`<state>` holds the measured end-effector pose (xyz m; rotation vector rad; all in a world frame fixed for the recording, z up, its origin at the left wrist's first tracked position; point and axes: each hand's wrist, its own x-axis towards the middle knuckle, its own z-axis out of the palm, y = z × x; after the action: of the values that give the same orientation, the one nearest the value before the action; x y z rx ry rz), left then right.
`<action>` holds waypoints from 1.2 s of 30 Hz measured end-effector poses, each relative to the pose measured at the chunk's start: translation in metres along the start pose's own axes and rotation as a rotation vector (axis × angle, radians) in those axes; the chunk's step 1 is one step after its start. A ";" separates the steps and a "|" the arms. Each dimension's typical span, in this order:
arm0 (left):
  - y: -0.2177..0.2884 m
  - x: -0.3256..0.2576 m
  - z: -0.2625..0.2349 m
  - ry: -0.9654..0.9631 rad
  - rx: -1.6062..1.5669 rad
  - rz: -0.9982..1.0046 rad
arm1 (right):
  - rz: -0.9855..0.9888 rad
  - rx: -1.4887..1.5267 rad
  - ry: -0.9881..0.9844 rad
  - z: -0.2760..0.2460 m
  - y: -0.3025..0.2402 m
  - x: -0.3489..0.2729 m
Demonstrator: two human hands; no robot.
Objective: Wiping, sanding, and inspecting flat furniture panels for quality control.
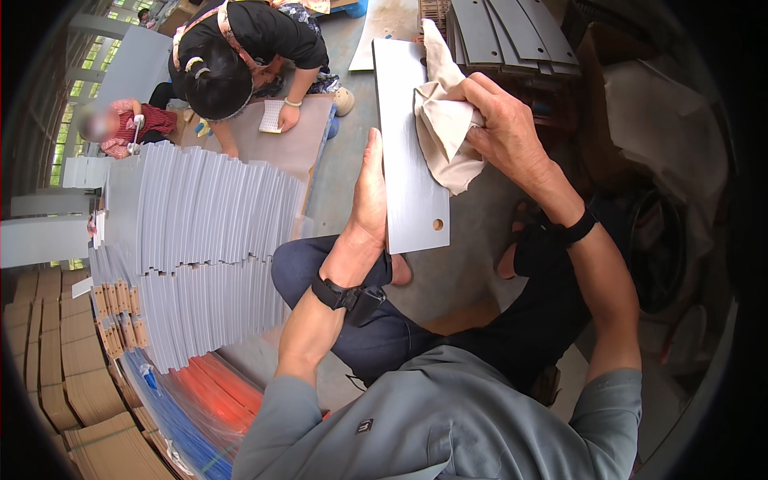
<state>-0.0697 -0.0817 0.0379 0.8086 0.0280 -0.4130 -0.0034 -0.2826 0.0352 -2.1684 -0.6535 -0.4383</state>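
My left hand grips the left long edge of a flat grey board, its thumb up along the edge and its fingers hidden behind. The board stands tilted in front of me, with one round hole near its lower right corner. Bunched in my right hand is a beige cloth, which lies against the board's right side. Part of the cloth hangs down past that edge. Dark bands circle both my wrists.
A tall stack of grey boards rises at my left, with brown cartons beyond. More grey boards lie at the far right. Across a work table, a co-worker bends over a small white pad. Another person sits farther back.
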 end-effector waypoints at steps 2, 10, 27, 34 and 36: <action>-0.001 0.001 0.001 0.043 -0.004 0.010 | 0.005 0.025 -0.004 -0.001 0.000 -0.002; 0.000 0.003 0.004 0.040 -0.023 0.016 | -0.014 0.006 -0.156 0.002 -0.021 -0.014; -0.007 0.012 -0.011 0.071 0.056 0.024 | 0.083 0.011 -0.194 0.017 -0.027 -0.017; -0.010 0.012 -0.013 0.090 0.051 0.003 | 0.113 0.031 -0.210 0.017 -0.026 -0.019; -0.009 0.011 -0.012 0.087 0.044 -0.015 | 0.102 0.016 -0.223 0.015 -0.030 -0.020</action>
<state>-0.0618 -0.0829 0.0213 0.8695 0.1061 -0.3932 -0.0356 -0.2608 0.0335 -2.2423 -0.6605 -0.1371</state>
